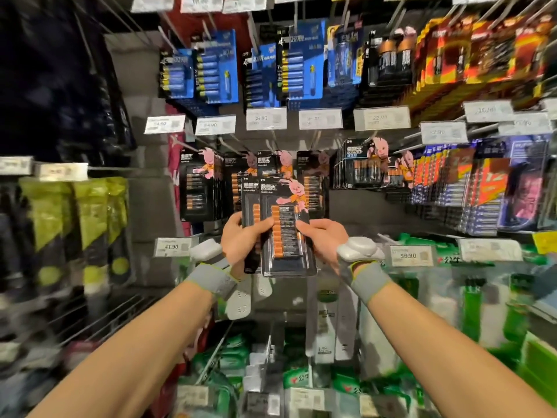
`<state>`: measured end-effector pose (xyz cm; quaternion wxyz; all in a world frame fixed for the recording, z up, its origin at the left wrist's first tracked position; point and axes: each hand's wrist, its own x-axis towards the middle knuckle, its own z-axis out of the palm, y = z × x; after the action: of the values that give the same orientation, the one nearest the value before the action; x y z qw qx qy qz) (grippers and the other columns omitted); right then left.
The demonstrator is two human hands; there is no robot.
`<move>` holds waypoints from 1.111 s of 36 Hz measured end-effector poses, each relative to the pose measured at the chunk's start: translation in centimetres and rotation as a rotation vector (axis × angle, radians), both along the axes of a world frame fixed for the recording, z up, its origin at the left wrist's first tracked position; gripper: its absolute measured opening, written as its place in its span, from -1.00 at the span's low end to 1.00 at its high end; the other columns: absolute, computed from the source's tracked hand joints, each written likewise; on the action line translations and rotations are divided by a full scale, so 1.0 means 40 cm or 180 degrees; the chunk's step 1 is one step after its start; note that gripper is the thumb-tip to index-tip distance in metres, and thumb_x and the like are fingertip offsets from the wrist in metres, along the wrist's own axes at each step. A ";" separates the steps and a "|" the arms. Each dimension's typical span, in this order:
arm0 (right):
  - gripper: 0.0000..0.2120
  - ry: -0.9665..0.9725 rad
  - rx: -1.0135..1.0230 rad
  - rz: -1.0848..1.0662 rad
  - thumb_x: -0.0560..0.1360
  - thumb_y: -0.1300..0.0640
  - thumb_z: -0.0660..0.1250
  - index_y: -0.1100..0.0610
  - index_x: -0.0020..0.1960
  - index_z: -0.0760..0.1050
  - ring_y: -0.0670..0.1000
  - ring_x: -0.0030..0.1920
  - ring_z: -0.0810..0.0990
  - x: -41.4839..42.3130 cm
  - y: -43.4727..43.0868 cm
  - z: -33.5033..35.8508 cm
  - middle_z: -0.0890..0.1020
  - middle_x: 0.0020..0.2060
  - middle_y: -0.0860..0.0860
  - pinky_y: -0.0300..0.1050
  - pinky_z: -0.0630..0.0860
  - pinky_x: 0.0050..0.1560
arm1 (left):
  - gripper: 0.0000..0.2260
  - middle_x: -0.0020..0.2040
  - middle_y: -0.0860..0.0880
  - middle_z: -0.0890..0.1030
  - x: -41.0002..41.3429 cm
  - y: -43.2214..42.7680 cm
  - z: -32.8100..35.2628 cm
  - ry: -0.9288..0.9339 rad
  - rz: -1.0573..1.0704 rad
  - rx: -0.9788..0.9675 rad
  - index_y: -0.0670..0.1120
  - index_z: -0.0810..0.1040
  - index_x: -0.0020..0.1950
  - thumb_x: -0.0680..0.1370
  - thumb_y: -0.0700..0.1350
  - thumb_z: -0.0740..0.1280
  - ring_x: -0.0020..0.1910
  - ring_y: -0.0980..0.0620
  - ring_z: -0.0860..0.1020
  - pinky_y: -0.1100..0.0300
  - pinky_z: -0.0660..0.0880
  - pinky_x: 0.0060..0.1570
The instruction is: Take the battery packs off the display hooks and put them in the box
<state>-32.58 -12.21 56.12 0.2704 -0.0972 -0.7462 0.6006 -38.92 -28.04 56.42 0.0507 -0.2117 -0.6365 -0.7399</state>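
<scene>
A small stack of black battery packs (284,236) with orange cells and a pink rabbit on the card is held upright in front of the display. My left hand (241,242) grips the stack's left edge, thumb across the front. My right hand (321,238) pinches its right edge. More of the same black packs (200,185) hang on the hooks just behind and to both sides. Blue battery packs (218,67) hang on the row above. No box is in view.
White price tags (266,118) line the hook rails. Red and black packs (470,55) hang at the upper right, blue-red packs (482,188) at the right. Green and white packaged goods (325,321) fill the hooks below my arms. Yellow-green packages (75,218) hang at the left.
</scene>
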 end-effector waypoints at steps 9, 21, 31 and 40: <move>-0.62 -0.0358 0.0451 0.0312 0.35 -0.20 0.48 0.06 -0.01 0.61 -0.01 -0.29 0.52 0.031 0.019 0.051 0.65 -0.20 0.10 -0.09 0.59 -0.10 | -0.54 0.03 -0.12 0.69 -0.027 0.011 0.049 0.0073 0.0213 0.0080 -0.19 0.54 0.20 0.37 -0.14 0.58 0.03 -0.08 0.66 -0.03 0.59 0.11; -0.73 0.0172 0.0283 -0.0122 0.49 0.03 0.41 0.16 0.11 0.58 0.15 0.01 0.61 -0.006 0.062 0.091 0.66 -0.04 0.10 0.13 0.51 0.19 | -0.69 0.09 -0.14 0.66 -0.091 0.044 0.097 0.0220 0.0036 -0.0030 -0.13 0.51 0.18 0.48 -0.27 0.47 0.11 -0.15 0.62 -0.18 0.47 0.27; -0.70 0.0399 0.0256 -0.0467 0.54 0.08 0.35 0.20 0.21 0.48 0.03 -0.04 0.55 0.008 0.115 0.100 0.60 -0.02 0.05 -0.14 0.42 0.01 | -0.75 0.08 -0.11 0.66 -0.122 0.058 0.101 0.0223 -0.0024 -0.0048 0.00 0.51 0.04 0.49 -0.28 0.45 0.12 -0.13 0.61 -0.15 0.48 0.27; -0.69 0.0408 0.0125 -0.0540 0.52 0.07 0.37 0.18 0.21 0.50 0.07 0.03 0.58 -0.011 0.102 0.114 0.63 0.01 0.06 -0.10 0.44 0.06 | -0.77 0.04 -0.09 0.67 -0.121 0.062 0.111 0.0117 -0.0143 0.0109 -0.05 0.53 0.06 0.49 -0.30 0.44 0.02 -0.05 0.64 -0.03 0.54 0.17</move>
<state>-33.00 -8.13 60.68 0.3693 -0.1162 -0.7280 0.5658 -43.76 -25.55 60.87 0.0494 -0.2386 -0.6178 -0.7476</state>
